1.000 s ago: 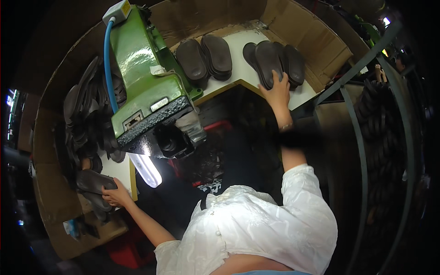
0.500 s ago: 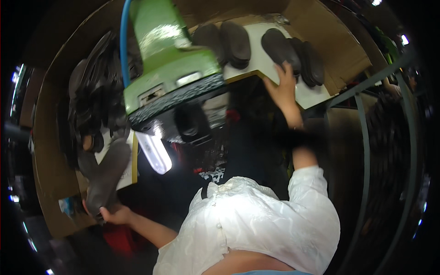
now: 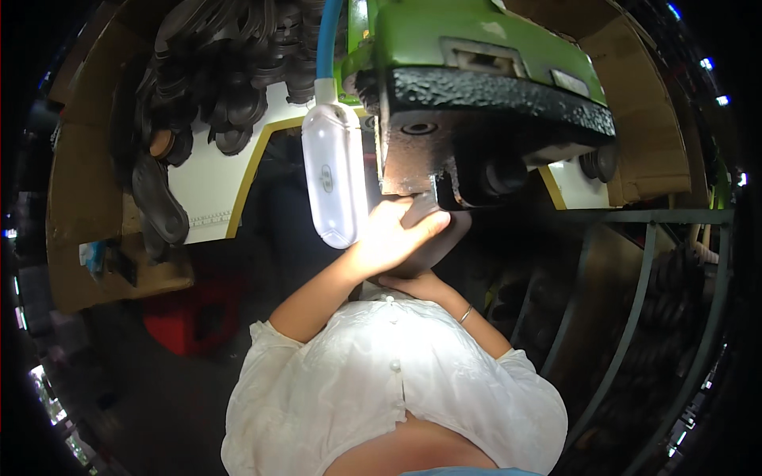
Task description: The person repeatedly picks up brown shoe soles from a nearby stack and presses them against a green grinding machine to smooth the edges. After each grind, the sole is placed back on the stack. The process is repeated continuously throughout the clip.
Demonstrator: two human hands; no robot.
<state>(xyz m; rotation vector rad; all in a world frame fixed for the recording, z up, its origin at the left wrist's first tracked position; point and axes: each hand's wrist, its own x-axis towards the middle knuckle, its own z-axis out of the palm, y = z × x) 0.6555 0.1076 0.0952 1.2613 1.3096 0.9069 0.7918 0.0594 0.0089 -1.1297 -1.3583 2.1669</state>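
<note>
A dark grey-brown shoe sole (image 3: 435, 252) is held against the underside of a green machine head (image 3: 484, 47), just beneath its metal plate and black round part. My left hand (image 3: 390, 236) grips the upper part of the sole, with the thumb lying over its side. Lower down, close to my white shirt, my right hand (image 3: 413, 284) is closed around the near end of the same sole; some of its fingers are hidden behind it. The machine covers the sole's far tip. A lit lamp (image 3: 333, 174) on a blue cable hangs beside my left hand.
Many dark soles (image 3: 230, 103) are heaped on the white table (image 3: 208, 186) at the left, walled by cardboard (image 3: 75, 198). More soles (image 3: 599, 163) lie at the right. A metal rack (image 3: 647, 278) stands right, and a red stool (image 3: 186, 317) sits low on the left.
My left hand has brought a sole from the left side to the machine. My right hand has left the soles at the far right and now holds that sole too. The view has turned.
</note>
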